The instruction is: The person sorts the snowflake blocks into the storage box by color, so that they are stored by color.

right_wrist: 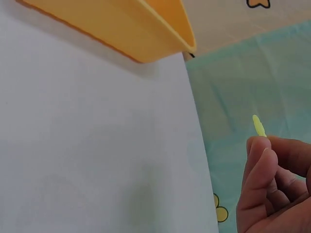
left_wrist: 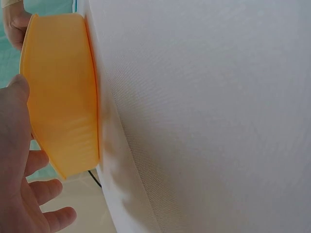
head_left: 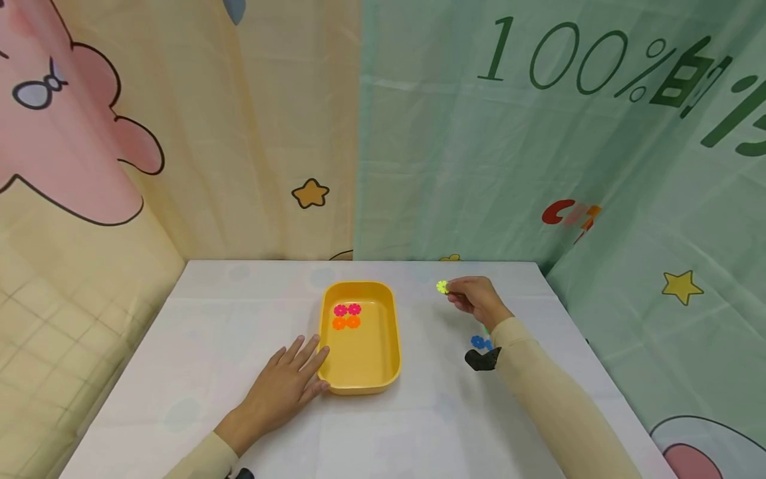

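My right hand (head_left: 477, 299) pinches a small yellow flower-shaped piece (head_left: 442, 287) between thumb and fingertips, above the table to the right of the yellow tray (head_left: 359, 382). In the right wrist view the yellow piece (right_wrist: 259, 125) is seen edge-on, sticking out past the fingertips. Fingers spread and fairly straight, my left hand (head_left: 280, 392) touches the tray's near left rim. Inside the tray lie two pink flower pieces (head_left: 340, 311) side by side, with two orange flower pieces (head_left: 339, 323) just below them. Blue flower pieces (head_left: 477, 342) and a bit of green (head_left: 486, 330) are partly hidden by my right wrist.
A white cloth covers the table (head_left: 239, 299). Printed curtains (head_left: 431, 166) rise along its back and sides. A black wrist-worn piece (head_left: 482, 359) juts out beside my right sleeve.
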`<state>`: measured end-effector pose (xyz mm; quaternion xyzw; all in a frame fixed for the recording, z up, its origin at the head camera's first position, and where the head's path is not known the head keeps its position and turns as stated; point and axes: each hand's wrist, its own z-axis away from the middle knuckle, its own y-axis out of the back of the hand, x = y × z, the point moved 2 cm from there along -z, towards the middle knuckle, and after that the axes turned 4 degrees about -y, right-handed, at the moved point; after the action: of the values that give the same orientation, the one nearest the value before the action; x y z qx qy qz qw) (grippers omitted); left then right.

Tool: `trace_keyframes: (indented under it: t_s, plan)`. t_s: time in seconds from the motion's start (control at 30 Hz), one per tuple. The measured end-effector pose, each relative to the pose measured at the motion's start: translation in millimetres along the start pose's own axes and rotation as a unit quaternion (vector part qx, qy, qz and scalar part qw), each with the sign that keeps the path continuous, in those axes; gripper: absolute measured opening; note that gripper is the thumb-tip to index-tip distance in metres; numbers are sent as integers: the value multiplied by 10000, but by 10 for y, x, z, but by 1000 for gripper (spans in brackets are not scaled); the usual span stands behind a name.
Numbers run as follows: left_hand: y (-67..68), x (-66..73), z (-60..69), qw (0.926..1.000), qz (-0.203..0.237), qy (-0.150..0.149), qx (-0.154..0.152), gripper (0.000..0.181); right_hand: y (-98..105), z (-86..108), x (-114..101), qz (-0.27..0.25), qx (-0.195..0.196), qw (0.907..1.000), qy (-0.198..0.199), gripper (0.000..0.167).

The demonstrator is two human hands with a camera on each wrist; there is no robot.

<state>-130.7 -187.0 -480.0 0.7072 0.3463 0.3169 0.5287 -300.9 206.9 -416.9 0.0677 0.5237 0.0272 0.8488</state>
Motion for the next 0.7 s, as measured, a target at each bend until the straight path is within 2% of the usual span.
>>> trace_keyframes:
  t_s: [0.5, 0.7]
  plan:
    - [2, 12, -5, 10000, -5, -2, -6, 65, -435, 127, -235, 188, -362, 9990, 203, 27]
    - [6, 19, -8, 9999, 50, 57, -72, 66, -663, 137, -284, 486, -457, 9974, 255, 21]
